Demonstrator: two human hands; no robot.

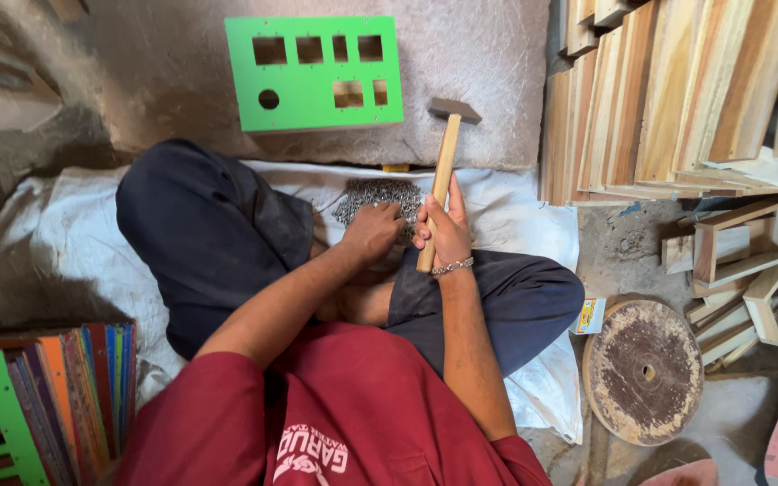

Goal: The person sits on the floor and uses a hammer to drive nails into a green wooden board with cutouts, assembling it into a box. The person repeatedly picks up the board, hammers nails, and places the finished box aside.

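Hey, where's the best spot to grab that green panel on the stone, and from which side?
Probably the green panel by its near long edge, from the person's side: it lies flat on the stone slab, so fingers must hook under an edge.

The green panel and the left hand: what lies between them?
In the head view, a pile of small nails on white cloth lies between the green panel and the left hand.
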